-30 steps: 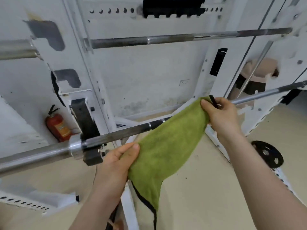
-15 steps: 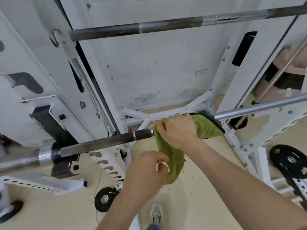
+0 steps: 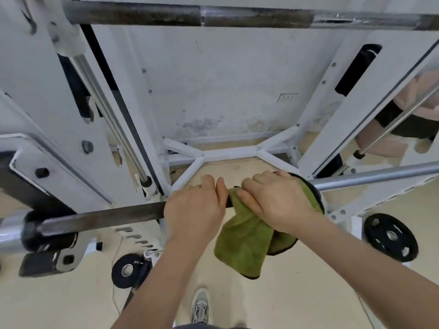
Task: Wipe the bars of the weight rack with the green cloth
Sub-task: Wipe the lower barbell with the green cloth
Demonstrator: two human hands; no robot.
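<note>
Both my hands on the lower bar [image 3: 99, 218].
My left hand [image 3: 194, 207] curls bare around it; my right hand [image 3: 275, 200] clamps the green cloth [image 3: 242, 243] over it.

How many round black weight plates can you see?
2. One plate is at the right, near the floor; a smaller plate is low on the left, under the bar. More may hide behind the rack.
</note>
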